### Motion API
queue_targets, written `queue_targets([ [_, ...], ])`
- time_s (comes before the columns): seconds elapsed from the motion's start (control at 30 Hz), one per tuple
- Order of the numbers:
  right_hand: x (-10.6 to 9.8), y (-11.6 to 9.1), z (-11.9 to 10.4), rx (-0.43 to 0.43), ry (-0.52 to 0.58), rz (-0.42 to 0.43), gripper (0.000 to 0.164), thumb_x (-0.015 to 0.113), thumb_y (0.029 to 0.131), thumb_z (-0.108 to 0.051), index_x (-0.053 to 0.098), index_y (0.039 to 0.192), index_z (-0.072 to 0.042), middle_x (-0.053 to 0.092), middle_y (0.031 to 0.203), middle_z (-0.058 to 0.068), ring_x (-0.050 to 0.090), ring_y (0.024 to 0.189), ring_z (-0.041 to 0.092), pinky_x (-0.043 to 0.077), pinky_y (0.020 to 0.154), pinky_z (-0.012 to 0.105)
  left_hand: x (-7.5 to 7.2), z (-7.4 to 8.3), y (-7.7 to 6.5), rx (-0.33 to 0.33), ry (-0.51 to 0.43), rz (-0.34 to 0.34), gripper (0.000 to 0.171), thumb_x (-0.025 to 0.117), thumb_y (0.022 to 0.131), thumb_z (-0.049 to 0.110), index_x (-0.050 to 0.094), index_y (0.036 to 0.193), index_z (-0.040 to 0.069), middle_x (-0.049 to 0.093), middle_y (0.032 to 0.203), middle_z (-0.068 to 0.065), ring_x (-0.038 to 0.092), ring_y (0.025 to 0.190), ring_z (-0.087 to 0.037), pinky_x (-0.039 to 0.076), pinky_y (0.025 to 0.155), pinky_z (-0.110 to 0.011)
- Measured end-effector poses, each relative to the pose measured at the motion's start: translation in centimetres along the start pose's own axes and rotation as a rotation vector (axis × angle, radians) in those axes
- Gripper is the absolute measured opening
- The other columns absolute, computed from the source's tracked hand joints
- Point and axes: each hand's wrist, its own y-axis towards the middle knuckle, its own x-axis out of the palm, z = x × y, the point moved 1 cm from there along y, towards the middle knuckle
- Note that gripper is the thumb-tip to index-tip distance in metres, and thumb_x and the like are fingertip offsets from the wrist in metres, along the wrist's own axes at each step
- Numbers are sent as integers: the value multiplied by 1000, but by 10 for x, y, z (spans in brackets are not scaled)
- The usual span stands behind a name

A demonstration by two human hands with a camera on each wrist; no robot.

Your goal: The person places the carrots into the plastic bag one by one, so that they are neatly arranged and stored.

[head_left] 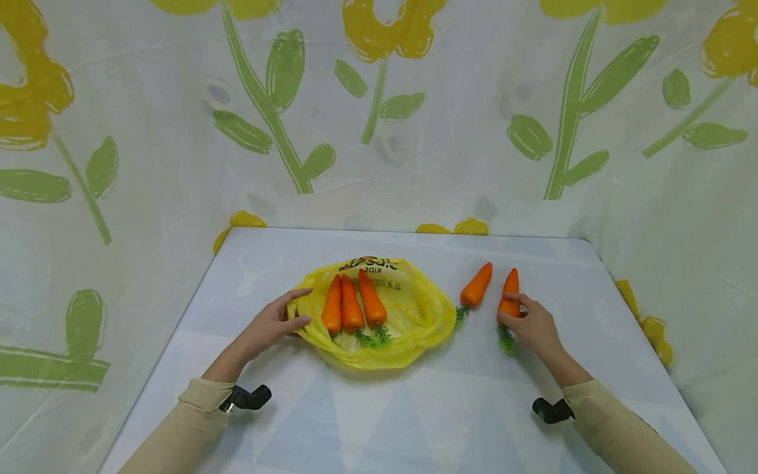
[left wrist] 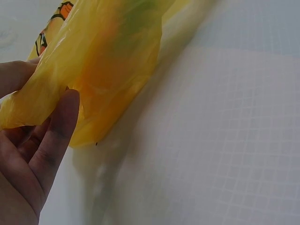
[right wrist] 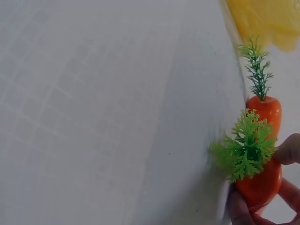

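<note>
My left hand (head_left: 274,324) grips the left edge of a yellow plastic bag (head_left: 414,329), thumb and fingers on either side of the film in the left wrist view. Three carrots with green tops, among them a carrot (head_left: 372,299) on the right, lie side by side on the bag. My right hand (head_left: 535,329) holds another carrot (head_left: 510,289) around its thick end, thumb on one side and fingers on the other. Its leafy top (right wrist: 246,150) points toward me. Between the bag and that hand lies one more carrot (head_left: 476,286), its greens close to the bag's right edge.
A white table (head_left: 474,421) with pale blue triangles carries everything. Behind and around it hangs a curtain (head_left: 450,158) printed with yellow flowers and green leaves. Each wrist wears a black camera, such as the left one (head_left: 251,397).
</note>
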Motion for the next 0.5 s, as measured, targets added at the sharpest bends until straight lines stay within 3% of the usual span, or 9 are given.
queue_targets([
  [0.37,2,-1,3,-14,-10,25,54,69,95,-30,56,142,-4,55,134,31,60,105,38,53,76,38,0,-2,1,1,-9,-4,68,69,99,26,36,157,12,30,159,-23,63,98,-29,61,78,-33],
  [0.5,3,-4,5,-25,13,48,53,68,96,-31,57,141,-5,56,135,30,60,110,40,54,79,39,1,-1,1,-4,-15,-7,68,69,99,26,36,157,12,31,159,-23,63,97,-29,60,78,-33],
])
